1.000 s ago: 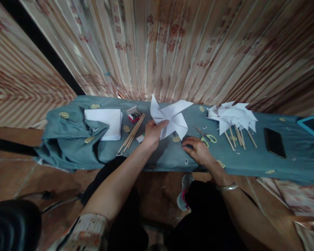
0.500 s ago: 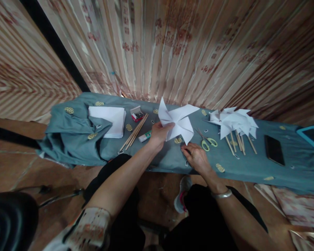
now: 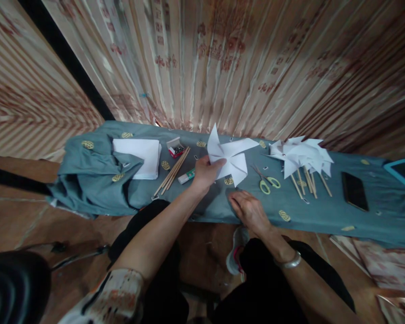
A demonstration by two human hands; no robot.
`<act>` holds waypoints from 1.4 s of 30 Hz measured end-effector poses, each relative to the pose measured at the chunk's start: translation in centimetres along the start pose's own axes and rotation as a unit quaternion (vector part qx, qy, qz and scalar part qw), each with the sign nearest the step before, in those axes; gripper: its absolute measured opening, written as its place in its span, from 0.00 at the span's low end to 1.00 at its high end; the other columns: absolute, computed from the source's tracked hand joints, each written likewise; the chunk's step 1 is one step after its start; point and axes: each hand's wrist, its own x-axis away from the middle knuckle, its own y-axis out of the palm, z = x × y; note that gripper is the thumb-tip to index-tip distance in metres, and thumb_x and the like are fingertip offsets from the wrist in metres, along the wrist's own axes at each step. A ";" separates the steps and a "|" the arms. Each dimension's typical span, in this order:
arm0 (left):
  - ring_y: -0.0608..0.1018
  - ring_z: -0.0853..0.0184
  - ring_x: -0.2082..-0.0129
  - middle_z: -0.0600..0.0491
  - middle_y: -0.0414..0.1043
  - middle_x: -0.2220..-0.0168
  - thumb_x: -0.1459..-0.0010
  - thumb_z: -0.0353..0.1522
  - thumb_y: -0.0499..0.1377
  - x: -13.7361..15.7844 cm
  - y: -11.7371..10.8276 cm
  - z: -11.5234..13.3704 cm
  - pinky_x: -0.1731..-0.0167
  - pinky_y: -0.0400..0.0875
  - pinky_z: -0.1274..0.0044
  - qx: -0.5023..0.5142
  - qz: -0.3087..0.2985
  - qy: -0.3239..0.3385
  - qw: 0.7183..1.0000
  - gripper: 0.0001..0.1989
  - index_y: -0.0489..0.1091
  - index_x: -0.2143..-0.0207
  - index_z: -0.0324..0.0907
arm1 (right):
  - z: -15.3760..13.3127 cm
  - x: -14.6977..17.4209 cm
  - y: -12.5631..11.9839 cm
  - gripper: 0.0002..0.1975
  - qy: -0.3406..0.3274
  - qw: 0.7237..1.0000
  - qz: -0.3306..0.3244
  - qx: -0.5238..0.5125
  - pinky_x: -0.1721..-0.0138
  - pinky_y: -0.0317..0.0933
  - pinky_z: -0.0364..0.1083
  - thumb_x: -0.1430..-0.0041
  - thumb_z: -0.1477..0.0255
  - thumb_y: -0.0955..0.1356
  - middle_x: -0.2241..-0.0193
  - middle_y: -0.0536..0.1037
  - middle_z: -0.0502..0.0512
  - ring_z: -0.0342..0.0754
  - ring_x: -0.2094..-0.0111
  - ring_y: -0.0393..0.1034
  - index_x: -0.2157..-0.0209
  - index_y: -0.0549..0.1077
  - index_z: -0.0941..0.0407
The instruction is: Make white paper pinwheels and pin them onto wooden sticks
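Note:
A white paper pinwheel (image 3: 234,159) is gripped by my left hand (image 3: 207,173), the thumb pressing near its centre. Close below it, apart from the paper, my right hand (image 3: 249,207) has its fingers drawn together; whatever they may hold is too small to make out. Green-handled scissors (image 3: 266,184) lie to the right of the pinwheel. Left of my left hand are a glue stick (image 3: 186,176), several wooden sticks (image 3: 173,173) and an open small box (image 3: 175,148) with dark little pieces inside.
White paper sheets (image 3: 148,157) are stacked on the left of the cloth-covered table (image 3: 216,211). On the right lie several pinwheels on sticks (image 3: 303,155), a dark phone (image 3: 354,191) and a blue-framed device (image 3: 403,171). A curtain (image 3: 202,81) hangs behind the table.
The pinwheel has turned slightly in my left hand. My right hand has moved a little down and left, away from the paper's lower blade.

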 end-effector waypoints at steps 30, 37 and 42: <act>0.68 0.72 0.78 0.59 0.70 0.80 0.55 0.29 0.68 1.7 3.2 -1.3 0.76 0.60 0.80 -0.108 -0.083 0.060 0.989 0.05 0.75 0.79 0.38 | -1.3 -4.0 -5.8 0.07 0.217 0.917 0.269 -0.201 0.36 0.54 0.63 0.40 0.65 0.70 0.34 0.63 0.57 0.60 0.32 0.54 0.66 0.78 0.53; 0.68 0.72 0.78 0.58 0.69 0.81 0.54 0.30 0.68 1.8 3.0 -1.1 0.77 0.59 0.80 -0.106 -0.103 0.066 0.987 0.06 0.75 0.79 0.38 | -0.7 -4.2 -5.4 0.07 0.225 0.906 0.279 -0.227 0.34 0.51 0.63 0.41 0.64 0.71 0.37 0.67 0.56 0.58 0.33 0.56 0.67 0.78 0.52; 0.68 0.72 0.78 0.58 0.70 0.80 0.54 0.31 0.68 1.9 2.8 -0.9 0.76 0.60 0.80 -0.104 -0.118 0.068 0.985 0.05 0.76 0.77 0.38 | -0.3 -4.1 -5.4 0.06 0.218 0.909 0.274 -0.225 0.33 0.49 0.63 0.40 0.65 0.71 0.38 0.68 0.57 0.58 0.34 0.58 0.66 0.78 0.52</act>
